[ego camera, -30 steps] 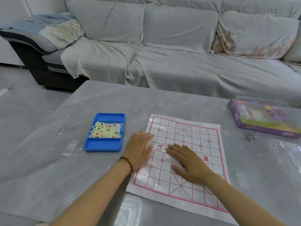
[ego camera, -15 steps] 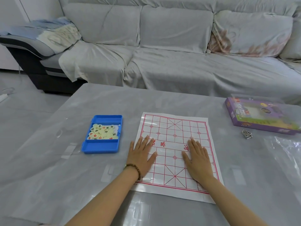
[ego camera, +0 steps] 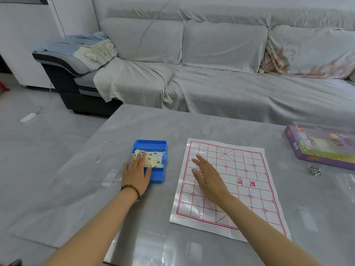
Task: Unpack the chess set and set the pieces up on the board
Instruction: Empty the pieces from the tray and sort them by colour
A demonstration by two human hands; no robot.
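Observation:
A white paper chess board (ego camera: pixel 238 166) with a red grid lies flat on the grey table. To its left stands a blue tray (ego camera: pixel 151 144) holding several cream round chess pieces (ego camera: pixel 152 158) marked in black and red. My left hand (ego camera: pixel 136 172) lies over the tray's near left part, fingers straight, fingertips touching the pieces. My right hand (ego camera: pixel 208 176) rests flat on the board's left half, fingers straight and pointing up-left. Neither hand holds anything.
A purple game box (ego camera: pixel 322 150) lies at the table's right edge, with a small metal ring puzzle (ego camera: pixel 314 169) in front of it. Clear plastic film (ego camera: pixel 345 181) lies at the far right. A grey covered sofa (ego camera: pixel 221 77) runs behind the table.
My left hand left the board's left edge and moved left onto the blue tray. My right hand slid left across the board. The camera view tilted up and shifted left.

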